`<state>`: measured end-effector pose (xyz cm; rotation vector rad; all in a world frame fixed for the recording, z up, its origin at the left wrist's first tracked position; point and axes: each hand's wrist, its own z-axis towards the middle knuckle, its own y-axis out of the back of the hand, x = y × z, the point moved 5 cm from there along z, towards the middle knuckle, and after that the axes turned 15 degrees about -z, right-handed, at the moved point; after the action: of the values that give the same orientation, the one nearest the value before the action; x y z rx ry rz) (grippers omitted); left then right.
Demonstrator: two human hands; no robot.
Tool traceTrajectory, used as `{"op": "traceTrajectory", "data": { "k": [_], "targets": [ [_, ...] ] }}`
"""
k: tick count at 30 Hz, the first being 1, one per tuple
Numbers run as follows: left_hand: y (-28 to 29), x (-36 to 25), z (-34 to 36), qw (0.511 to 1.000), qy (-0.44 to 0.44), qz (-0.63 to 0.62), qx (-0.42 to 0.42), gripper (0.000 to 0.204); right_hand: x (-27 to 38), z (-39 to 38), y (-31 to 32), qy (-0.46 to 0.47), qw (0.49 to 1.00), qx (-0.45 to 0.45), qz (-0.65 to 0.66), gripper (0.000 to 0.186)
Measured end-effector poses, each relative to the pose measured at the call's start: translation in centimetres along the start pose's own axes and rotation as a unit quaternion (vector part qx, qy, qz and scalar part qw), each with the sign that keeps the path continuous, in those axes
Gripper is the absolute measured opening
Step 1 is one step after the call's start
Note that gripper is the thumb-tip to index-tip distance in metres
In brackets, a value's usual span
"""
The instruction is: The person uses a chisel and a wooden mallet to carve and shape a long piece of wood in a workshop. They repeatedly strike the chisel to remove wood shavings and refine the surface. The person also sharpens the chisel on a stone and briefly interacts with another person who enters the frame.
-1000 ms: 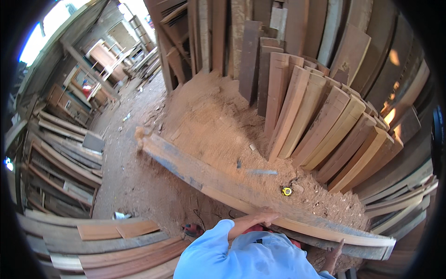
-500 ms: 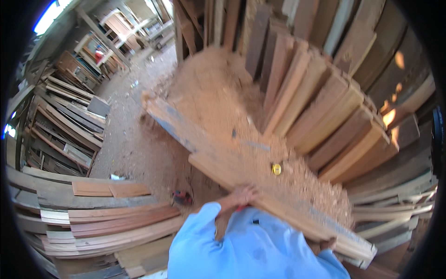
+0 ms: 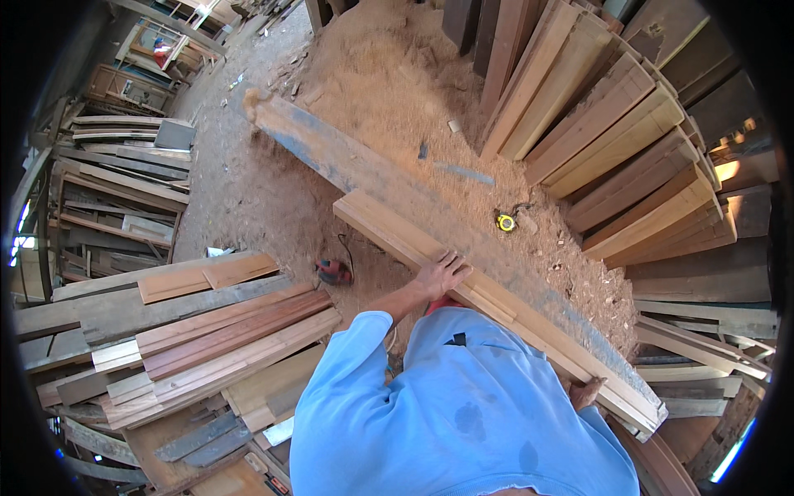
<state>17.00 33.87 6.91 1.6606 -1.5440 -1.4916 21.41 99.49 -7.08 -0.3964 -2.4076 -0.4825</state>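
A long, light-brown wooden plank (image 3: 529,332) lies along the near side of a dusty, blue-stained beam (image 3: 331,155), slanting from upper left to lower right. My left hand (image 3: 440,277) lies across the plank around its middle, with its fingers over the top and its thumb hidden. Close to the plank's lower right end, my right hand (image 3: 585,393) is closed on the near edge, partly covered by the blue shirt. Beyond the beam, a yellow tape measure (image 3: 505,221) rests on the sawdust, near a flat grey strip (image 3: 464,173).
A red corded power tool (image 3: 333,271) sits on the ground to the left. Stacked boards (image 3: 231,322) fill the lower left. Thick planks (image 3: 612,124) lean in a row at the upper right. A person (image 3: 160,53) is far off at the upper left.
The view has tipped downward and sharpened, so more of the near stacks and shirt shows. Both hands stay on the plank, and it lies in nearly the same place on the beam.
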Motion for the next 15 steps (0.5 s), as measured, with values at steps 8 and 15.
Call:
{"op": "traceTrajectory", "data": {
  "k": [8, 15],
  "targets": [
    [5.0, -1.8, 4.5, 0.954, 0.093, -0.126, 0.255, 0.103, 1.9, -3.0, -1.9, -0.055, 0.985, -0.045, 0.155, 0.059],
    [1.5, 2.0, 8.7, 0.929, 0.125, -0.139, 0.319, 0.109, 0.8, -6.2, -6.3, -0.005, 0.958, -0.028, 0.285, 0.062]
  ]
}}
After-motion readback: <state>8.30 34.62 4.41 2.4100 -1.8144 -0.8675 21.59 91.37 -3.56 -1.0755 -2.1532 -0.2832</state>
